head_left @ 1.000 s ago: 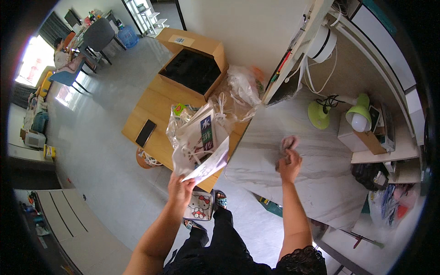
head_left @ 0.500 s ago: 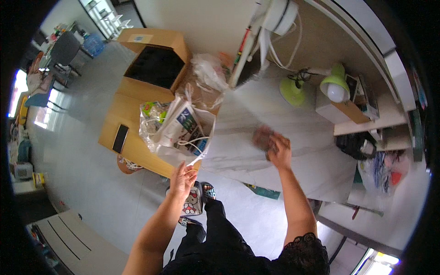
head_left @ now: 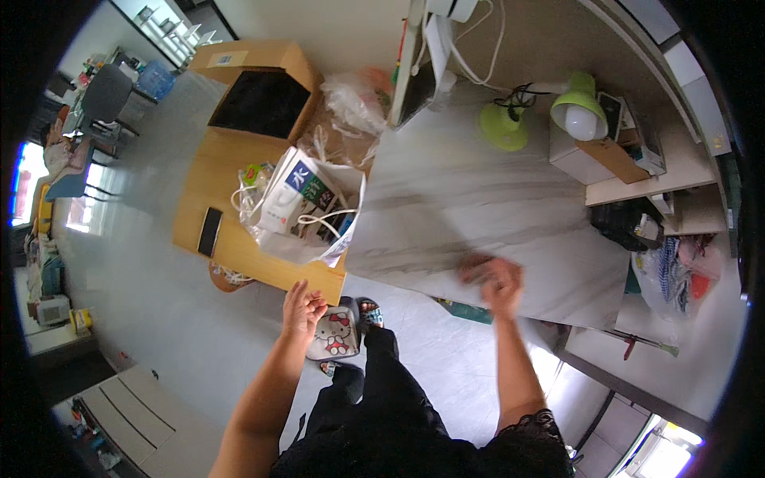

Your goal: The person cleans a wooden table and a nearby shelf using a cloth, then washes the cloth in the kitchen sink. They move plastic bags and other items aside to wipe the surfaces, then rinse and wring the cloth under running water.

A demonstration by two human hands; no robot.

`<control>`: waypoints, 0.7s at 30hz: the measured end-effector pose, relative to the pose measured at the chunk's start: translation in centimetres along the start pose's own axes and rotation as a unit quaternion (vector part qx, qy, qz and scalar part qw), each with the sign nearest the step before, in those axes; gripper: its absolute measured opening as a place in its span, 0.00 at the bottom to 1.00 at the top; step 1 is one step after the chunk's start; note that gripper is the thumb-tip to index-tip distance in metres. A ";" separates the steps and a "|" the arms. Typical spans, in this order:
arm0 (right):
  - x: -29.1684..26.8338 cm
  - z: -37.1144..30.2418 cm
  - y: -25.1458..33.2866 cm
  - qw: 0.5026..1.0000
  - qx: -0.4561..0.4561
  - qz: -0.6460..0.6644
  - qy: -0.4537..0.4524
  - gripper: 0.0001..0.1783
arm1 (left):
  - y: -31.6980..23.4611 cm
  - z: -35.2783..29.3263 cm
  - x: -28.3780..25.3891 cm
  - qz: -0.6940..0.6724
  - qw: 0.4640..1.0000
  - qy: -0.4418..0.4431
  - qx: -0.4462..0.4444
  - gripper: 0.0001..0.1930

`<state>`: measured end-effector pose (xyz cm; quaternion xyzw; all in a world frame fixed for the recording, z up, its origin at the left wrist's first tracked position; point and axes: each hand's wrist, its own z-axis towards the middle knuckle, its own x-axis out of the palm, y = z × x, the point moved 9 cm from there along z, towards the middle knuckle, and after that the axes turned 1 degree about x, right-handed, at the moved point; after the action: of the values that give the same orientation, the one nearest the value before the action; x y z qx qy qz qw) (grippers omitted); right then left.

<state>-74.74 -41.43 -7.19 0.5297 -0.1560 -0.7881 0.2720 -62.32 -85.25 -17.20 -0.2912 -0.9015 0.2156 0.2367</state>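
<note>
My right hand (head_left: 504,287) is closed on a dark reddish-brown cloth (head_left: 473,269), smeared by motion, low over the near part of the grey marble-patterned desktop (head_left: 494,215). The cloth looks pressed to the surface. My left hand (head_left: 303,309) hangs with its fingers apart and nothing in them, just off the near edge of the wooden table (head_left: 319,280). Beyond it on that table stands a white paper bag (head_left: 299,243) with cord handles, filled with mixed items.
On the desktop a green lamp (head_left: 575,103) stands beside a box (head_left: 610,155) at the back right. A phone (head_left: 209,232) and an open cardboard box (head_left: 307,73) lie on the wooden table. Below the table's edge is a cartoon-patterned bag (head_left: 335,334), near my feet.
My right hand has brought the cloth toward the desktop's near edge and slightly right. My left hand has drawn back from the paper bag's lower corner. The view has shifted a little.
</note>
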 end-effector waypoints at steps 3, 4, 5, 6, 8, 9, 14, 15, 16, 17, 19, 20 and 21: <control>-2.7 2.0 -8.2 0.980 0.157 -0.116 -0.042 0.25 | 1.0 0.2 -0.2 -0.010 1.000 0.003 -0.018 0.17; -1.9 1.9 -8.2 0.979 0.141 -0.143 -0.044 0.26 | 1.4 0.2 -0.1 -0.012 1.000 0.011 -0.025 0.16; -0.8 1.5 -7.9 0.977 0.125 -0.169 -0.046 0.26 | 2.0 0.0 -0.3 -0.011 0.999 -0.006 -0.037 0.15; 0.7 1.4 -6.2 0.975 0.109 -0.190 -0.046 0.26 | 2.2 -0.2 -0.5 -0.009 0.999 -0.009 -0.037 0.14; 4.0 1.1 0.1 0.991 0.031 -0.130 -0.029 0.24 | 2.9 -0.7 -0.8 -0.016 0.999 -0.016 -0.048 0.15; 5.3 0.9 4.7 0.992 -0.024 -0.127 -0.013 0.23 | 3.1 -1.1 -1.2 -0.012 0.999 -0.024 -0.041 0.15; 10.8 -3.0 14.8 0.975 -0.095 0.151 0.132 0.17 | 3.2 -2.0 -2.5 -0.021 0.998 -0.020 -0.052 0.18; 10.6 -3.0 15.9 0.968 -0.100 0.188 0.134 0.16 | 2.8 -2.2 -3.3 -0.024 0.998 -0.026 -0.056 0.19; 10.2 -2.4 16.4 0.960 -0.106 0.222 0.135 0.16 | 2.4 -2.3 -4.0 -0.028 0.997 -0.030 -0.061 0.20; 9.8 -1.6 16.3 0.966 -0.128 0.198 0.109 0.15 | 1.6 -2.5 -5.0 -0.029 0.997 -0.044 -0.050 0.22; 8.6 0.8 14.0 0.985 -0.072 0.151 0.045 0.17 | 0.2 -2.4 -7.3 -0.030 0.997 -0.051 -0.039 0.22; 8.5 2.0 13.0 0.991 -0.049 0.122 0.037 0.19 | -0.7 -2.6 -8.8 -0.028 0.997 -0.059 -0.030 0.23; 8.9 2.4 10.8 0.999 -0.023 0.029 0.016 0.22 | -1.4 -2.5 -9.7 -0.032 0.998 -0.054 -0.029 0.21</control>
<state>-76.62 -55.50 -7.12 0.5308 -0.1486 -0.7748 0.3095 -54.62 -91.75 -17.39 -0.2565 -0.9279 0.1970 0.1856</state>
